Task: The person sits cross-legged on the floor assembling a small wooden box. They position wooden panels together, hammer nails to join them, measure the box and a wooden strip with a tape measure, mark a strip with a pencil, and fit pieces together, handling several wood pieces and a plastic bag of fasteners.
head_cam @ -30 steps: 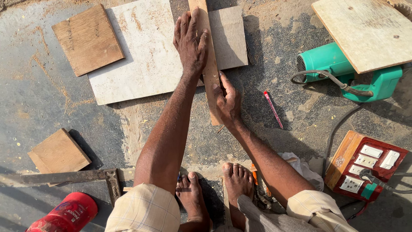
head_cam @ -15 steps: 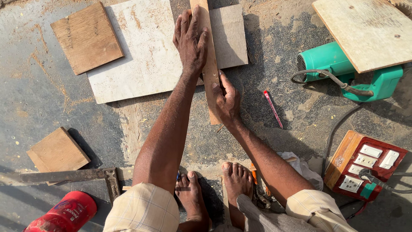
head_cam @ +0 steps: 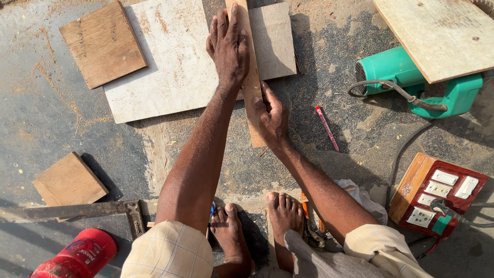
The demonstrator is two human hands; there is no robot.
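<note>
A narrow wooden strip (head_cam: pixel 251 85) lies lengthwise across a pale laminate board (head_cam: pixel 164 72) and a grey board piece (head_cam: pixel 275 41) on the dusty ground. My left hand (head_cam: pixel 229 46) lies flat on the far part of the strip, fingers straight and together, pressing it down. My right hand (head_cam: pixel 270 116) clasps the strip's near end, thumb along its right edge. The strip's near tip sticks out just below that hand. A red pencil (head_cam: pixel 327 127) lies on the ground to the right of my right hand.
A brown plywood square (head_cam: pixel 103 44) overlaps the pale board at far left; a smaller one (head_cam: pixel 69 180) lies nearer. A metal try square (head_cam: pixel 77 210) and a red container (head_cam: pixel 77 257) sit bottom left. At right are a green power tool (head_cam: pixel 406 77) under a board (head_cam: pixel 442 31) and a red socket box (head_cam: pixel 437 193). My bare feet (head_cam: pixel 283 216) rest below.
</note>
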